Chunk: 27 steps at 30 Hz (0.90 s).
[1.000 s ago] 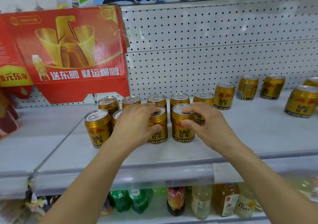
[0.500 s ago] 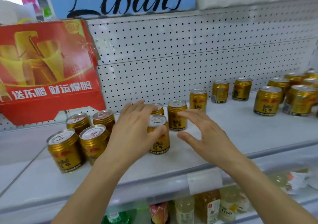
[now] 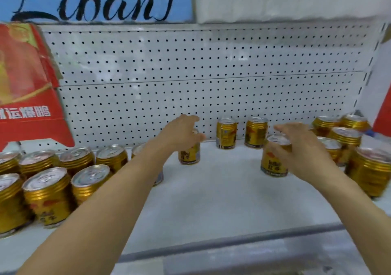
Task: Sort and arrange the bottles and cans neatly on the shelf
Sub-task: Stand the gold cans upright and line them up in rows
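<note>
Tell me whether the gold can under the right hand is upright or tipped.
Upright: the gold metal can stands on its base on the white shelf, silver lid up, right hand over it.

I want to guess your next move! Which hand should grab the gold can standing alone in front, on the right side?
Right. The right hand already hovers at that gold can, fingers spread around its top. The left hand is busy at another can further left.

Both hands reach gold cans (image 3: pixel 226 133) (upright) on the shelf (image 3: pixel 222 200)
</note>
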Tool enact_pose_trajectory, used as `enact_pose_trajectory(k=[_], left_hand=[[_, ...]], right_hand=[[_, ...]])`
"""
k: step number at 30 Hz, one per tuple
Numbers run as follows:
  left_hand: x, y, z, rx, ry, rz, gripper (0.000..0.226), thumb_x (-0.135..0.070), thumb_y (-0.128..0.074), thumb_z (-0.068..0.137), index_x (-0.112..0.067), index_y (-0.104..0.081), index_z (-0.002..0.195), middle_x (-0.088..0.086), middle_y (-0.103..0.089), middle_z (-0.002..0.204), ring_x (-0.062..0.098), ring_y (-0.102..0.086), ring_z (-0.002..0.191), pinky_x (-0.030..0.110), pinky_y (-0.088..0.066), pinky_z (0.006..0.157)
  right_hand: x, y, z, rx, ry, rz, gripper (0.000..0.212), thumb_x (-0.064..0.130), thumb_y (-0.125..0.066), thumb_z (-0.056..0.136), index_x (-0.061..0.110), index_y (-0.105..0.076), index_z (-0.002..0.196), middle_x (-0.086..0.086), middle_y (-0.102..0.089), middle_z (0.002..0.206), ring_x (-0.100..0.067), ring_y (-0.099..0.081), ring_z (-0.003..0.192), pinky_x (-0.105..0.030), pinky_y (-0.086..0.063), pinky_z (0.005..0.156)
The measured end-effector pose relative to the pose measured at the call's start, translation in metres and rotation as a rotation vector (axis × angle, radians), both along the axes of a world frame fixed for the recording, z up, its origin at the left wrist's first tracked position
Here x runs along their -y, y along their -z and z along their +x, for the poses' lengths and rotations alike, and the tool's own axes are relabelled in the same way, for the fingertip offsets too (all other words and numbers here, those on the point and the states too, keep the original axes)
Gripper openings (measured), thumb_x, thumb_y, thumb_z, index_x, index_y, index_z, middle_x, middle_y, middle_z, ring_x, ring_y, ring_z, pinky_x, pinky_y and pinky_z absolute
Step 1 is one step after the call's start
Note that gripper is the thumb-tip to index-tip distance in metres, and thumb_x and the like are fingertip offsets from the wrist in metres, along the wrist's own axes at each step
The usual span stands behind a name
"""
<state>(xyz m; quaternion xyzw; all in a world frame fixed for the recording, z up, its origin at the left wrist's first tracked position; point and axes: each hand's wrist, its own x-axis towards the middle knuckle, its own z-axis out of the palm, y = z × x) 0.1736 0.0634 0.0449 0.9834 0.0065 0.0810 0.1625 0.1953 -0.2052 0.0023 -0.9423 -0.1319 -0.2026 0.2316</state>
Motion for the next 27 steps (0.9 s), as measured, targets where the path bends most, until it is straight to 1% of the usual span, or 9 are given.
enact_pose_trajectory(k=[3, 7, 10, 13, 16, 19, 21, 24, 27], left_hand=[[0.002, 0.0, 0.02, -0.111, -0.05, 0.12, 0.056, -0.041, -0.059, 0.093, -0.013, -0.047, 0.139, 0.008, -0.048, 0.141, 0.027, -0.047, 0.128, 0.036, -0.043, 0.095], [0.002, -0.006, 0.022, -0.109, -0.065, 0.178, 0.054, -0.028, -0.062, 0.091, -0.017, -0.047, 0.143, 0.005, -0.047, 0.143, 0.026, -0.047, 0.127, 0.034, -0.043, 0.094], [-0.003, -0.011, 0.014, -0.089, -0.046, 0.159, 0.048, -0.023, -0.066, 0.086, -0.017, -0.058, 0.133, 0.003, -0.057, 0.133, 0.024, -0.055, 0.117, 0.034, -0.048, 0.089], [-0.004, -0.014, -0.001, -0.127, -0.003, 0.135, 0.036, -0.026, -0.067, 0.087, -0.01, -0.065, 0.119, 0.008, -0.065, 0.121, 0.025, -0.061, 0.108, 0.039, -0.05, 0.085], [-0.005, -0.013, -0.018, -0.123, 0.017, 0.126, 0.039, -0.03, -0.066, 0.089, -0.019, -0.063, 0.126, -0.001, -0.063, 0.122, 0.016, -0.057, 0.102, 0.03, -0.046, 0.079], [-0.007, -0.012, -0.029, -0.097, 0.03, 0.141, 0.041, -0.032, -0.064, 0.09, -0.021, -0.061, 0.129, -0.002, -0.062, 0.125, 0.015, -0.056, 0.104, 0.028, -0.043, 0.08], [-0.009, -0.008, -0.032, -0.081, 0.035, 0.175, 0.043, -0.035, -0.063, 0.091, -0.022, -0.059, 0.132, -0.002, -0.06, 0.13, 0.018, -0.055, 0.113, 0.028, -0.042, 0.083], [-0.025, -0.005, -0.037, -0.057, 0.029, 0.141, 0.051, -0.046, -0.059, 0.092, -0.029, -0.051, 0.139, -0.006, -0.052, 0.141, 0.017, -0.048, 0.127, 0.031, -0.038, 0.096], [-0.056, -0.009, -0.055, -0.067, -0.044, 0.144, 0.058, -0.052, -0.06, 0.089, -0.037, -0.043, 0.143, -0.011, -0.038, 0.151, 0.014, -0.036, 0.137, 0.037, -0.032, 0.11]], right_hand=[[0.005, 0.002, 0.013, -0.094, -0.04, -0.09, 0.05, 0.043, -0.059, 0.091, 0.025, -0.049, 0.136, -0.007, -0.048, 0.14, -0.028, -0.05, 0.124, -0.04, -0.046, 0.093], [0.01, 0.001, 0.018, -0.109, -0.087, -0.094, 0.042, 0.041, -0.062, 0.089, 0.029, -0.056, 0.13, -0.005, -0.056, 0.131, -0.026, -0.058, 0.112, -0.04, -0.053, 0.082], [0.011, -0.006, 0.012, -0.119, -0.136, -0.048, 0.033, 0.039, -0.066, 0.087, 0.031, -0.063, 0.119, -0.002, -0.061, 0.117, -0.023, -0.061, 0.102, -0.04, -0.055, 0.077], [-0.001, -0.011, 0.001, -0.132, -0.203, -0.054, 0.028, 0.039, -0.067, 0.086, 0.034, -0.065, 0.113, 0.003, -0.061, 0.112, -0.016, -0.058, 0.096, -0.039, -0.054, 0.078], [-0.022, -0.011, -0.011, -0.137, -0.289, -0.059, 0.028, 0.042, -0.066, 0.086, 0.038, -0.063, 0.114, 0.009, -0.056, 0.114, -0.012, -0.054, 0.098, -0.038, -0.053, 0.082], [-0.046, -0.009, -0.021, -0.135, -0.378, -0.072, 0.033, 0.045, -0.065, 0.086, 0.041, -0.059, 0.119, 0.013, -0.051, 0.118, -0.009, -0.05, 0.101, -0.03, -0.047, 0.083], [-0.061, -0.007, -0.028, -0.133, -0.424, -0.061, 0.032, 0.045, -0.065, 0.086, 0.041, -0.06, 0.118, 0.013, -0.052, 0.12, -0.008, -0.05, 0.103, -0.029, -0.046, 0.085], [-0.074, -0.005, -0.037, -0.151, -0.461, -0.052, 0.036, 0.045, -0.065, 0.086, 0.042, -0.057, 0.121, 0.014, -0.05, 0.125, -0.011, -0.05, 0.112, -0.03, -0.046, 0.091], [-0.079, -0.003, -0.04, -0.148, -0.474, -0.078, 0.04, 0.048, -0.064, 0.086, 0.042, -0.055, 0.124, 0.017, -0.048, 0.127, -0.007, -0.048, 0.113, -0.027, -0.044, 0.091]])
